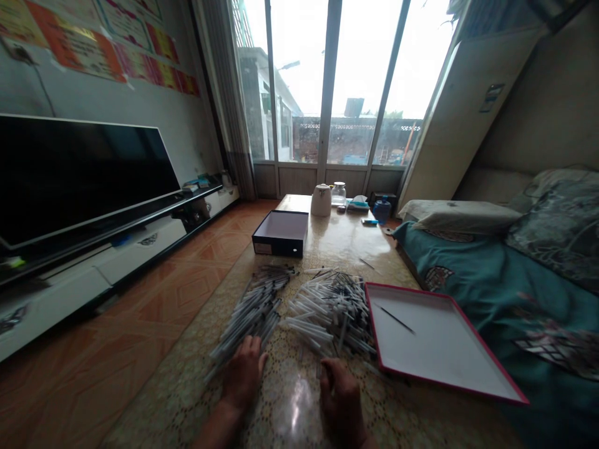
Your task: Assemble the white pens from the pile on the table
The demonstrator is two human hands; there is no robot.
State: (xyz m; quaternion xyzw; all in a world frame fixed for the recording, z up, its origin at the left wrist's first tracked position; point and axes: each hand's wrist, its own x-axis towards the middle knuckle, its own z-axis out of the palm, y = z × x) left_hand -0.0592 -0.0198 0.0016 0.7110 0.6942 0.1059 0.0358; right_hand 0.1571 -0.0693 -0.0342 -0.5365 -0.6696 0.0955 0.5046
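Two heaps of thin plastic pen refills lie on a low patterned table (290,411). My left hand (243,373) rests palm down at the near end of the greyer left heap (253,308), its fingers against the refills. My right hand (341,399) is curled at the near edge of the right heap (332,313), which is mostly white tubes with dark tips. Its fingers hide whether it holds anything. To the right lies a white tray with a red rim (440,342), and one dark refill (397,319) rests on it.
An open black box (281,233) stands beyond the heaps. At the far end are a white jug (321,200), a glass jar (338,194) and a blue bottle (382,210). A teal-covered bed (468,274) runs along the right, and a television (79,178) stands left.
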